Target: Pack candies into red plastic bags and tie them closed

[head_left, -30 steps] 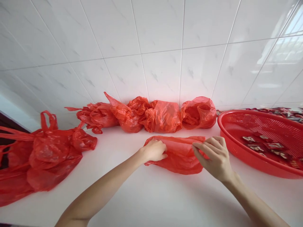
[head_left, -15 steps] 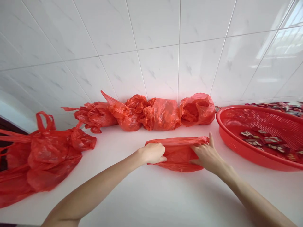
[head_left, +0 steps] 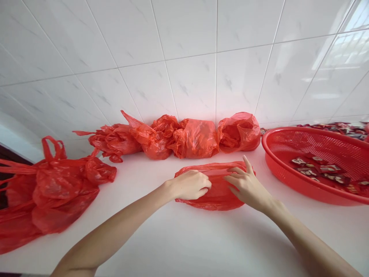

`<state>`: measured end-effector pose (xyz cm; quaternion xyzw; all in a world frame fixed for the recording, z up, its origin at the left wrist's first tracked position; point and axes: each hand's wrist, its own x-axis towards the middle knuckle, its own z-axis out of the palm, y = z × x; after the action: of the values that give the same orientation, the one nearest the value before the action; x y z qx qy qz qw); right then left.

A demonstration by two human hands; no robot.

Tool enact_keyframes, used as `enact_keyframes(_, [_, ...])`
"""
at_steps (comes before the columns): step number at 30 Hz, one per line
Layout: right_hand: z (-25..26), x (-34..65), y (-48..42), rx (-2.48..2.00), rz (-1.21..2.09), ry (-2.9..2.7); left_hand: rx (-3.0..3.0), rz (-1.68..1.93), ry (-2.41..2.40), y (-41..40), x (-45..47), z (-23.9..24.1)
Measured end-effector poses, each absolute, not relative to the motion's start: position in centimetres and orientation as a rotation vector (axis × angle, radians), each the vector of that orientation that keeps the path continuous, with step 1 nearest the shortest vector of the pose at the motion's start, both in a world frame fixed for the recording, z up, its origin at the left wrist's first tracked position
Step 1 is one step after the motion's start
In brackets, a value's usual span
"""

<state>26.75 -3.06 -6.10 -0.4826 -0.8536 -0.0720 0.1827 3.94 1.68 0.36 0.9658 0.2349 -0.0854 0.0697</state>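
Observation:
A red plastic bag [head_left: 219,196] lies on the white tabletop in front of me, its mouth spread wide and facing up. My left hand [head_left: 191,184] reaches over the bag's left side, its fingers curled inward and close together, with nothing visible in them. On the opposite side, my right hand [head_left: 248,186] has its fingers spread inside the bag's mouth and one finger raised above the far rim. Parts of the bag's left and right edges are hidden behind my hands.
Several filled red bags [head_left: 201,138] line the tiled wall, and more red bags [head_left: 60,188] are heaped at the left. To the right stands a red perforated basket [head_left: 288,177] with small wrapped packets [head_left: 331,169] in it. More packets [head_left: 343,129] lie behind it.
The bag's mouth has opened wider, its far rim moving toward the wall. My left hand has shifted right, over the opening, and my right hand has moved slightly left, its fingers more spread.

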Motion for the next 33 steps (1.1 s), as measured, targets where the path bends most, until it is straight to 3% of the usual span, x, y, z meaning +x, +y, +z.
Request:
enact_keyframes(7, [-6.9,27.5,-2.1,-1.368,-0.272,-2.382,3.007,0.161,0.628,2.8,2.7,-1.8])
enact_keyframes(25, [-7.3,28.4,-2.0,-1.667,0.059,-2.487,2.791,-0.295,1.180,4.2,1.6,-3.0])
enact_keyframes(30, [-5.8,27.9,-2.6,-1.496,0.197,-2.474,2.840,-0.138,0.994,3.1,1.5,-3.0])
enact_keyframes(33, [-5.7,27.6,-2.6,-1.341,0.109,-2.414,2.899,0.027,0.844,2.8,1.4,-3.4])
